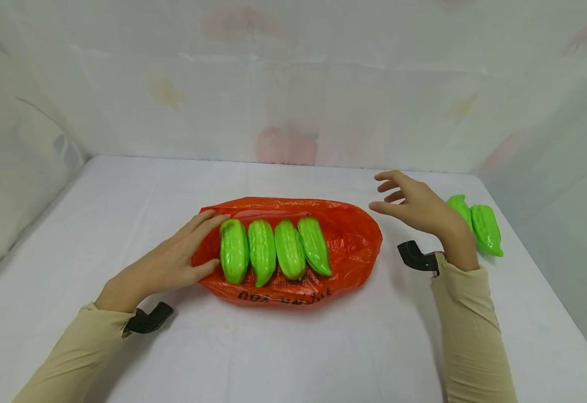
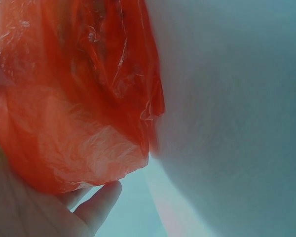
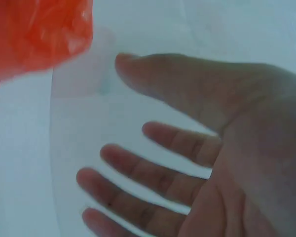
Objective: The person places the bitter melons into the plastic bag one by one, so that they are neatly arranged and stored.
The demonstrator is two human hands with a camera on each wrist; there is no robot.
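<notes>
A red plastic bag (image 1: 349, 263) lies on the table, its upper side open. Several light green, ridged, tapered vegetables, like bitter gourds (image 1: 261, 252), lie side by side in it. At the bag's left end, my left hand (image 1: 172, 260) rests with fingers stretched along the rim and the thumb near the leftmost gourd. The left wrist view has the bag (image 2: 79, 113) against the palm and fingers of this hand (image 2: 34, 207). Off the bag's right end hovers my right hand (image 1: 417, 207), fingers spread and slightly bent. Nothing is between its fingers (image 3: 153, 173).
Two more green gourds (image 1: 486, 229) lie at the table's right side, one partly hidden behind the right wrist. Black wrist mounts (image 1: 149, 318) stick out from both sleeves. A pale patterned sheet (image 1: 293, 95) hangs behind the white table (image 1: 283, 352).
</notes>
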